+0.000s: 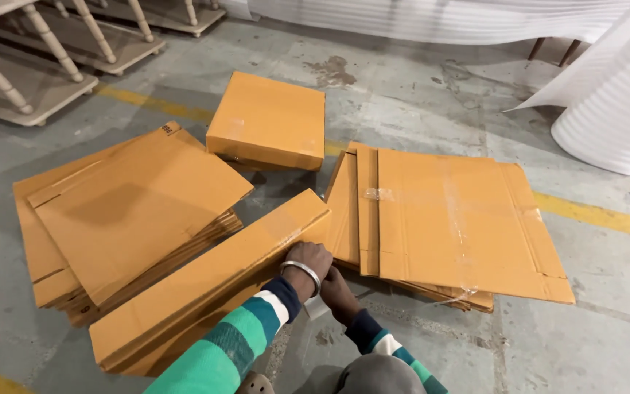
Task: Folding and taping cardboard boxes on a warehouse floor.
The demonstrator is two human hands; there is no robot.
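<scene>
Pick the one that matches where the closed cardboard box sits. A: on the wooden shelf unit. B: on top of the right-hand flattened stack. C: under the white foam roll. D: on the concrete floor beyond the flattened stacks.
D: the closed cardboard box rests on the concrete floor, behind the left stack and right stack of flattened cartons.

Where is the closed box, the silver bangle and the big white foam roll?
closed cardboard box (266, 120), head view, middle of its top face.
silver bangle (302, 273), head view, band on the left wrist.
white foam roll (612, 117), head view, its curved side.
</scene>
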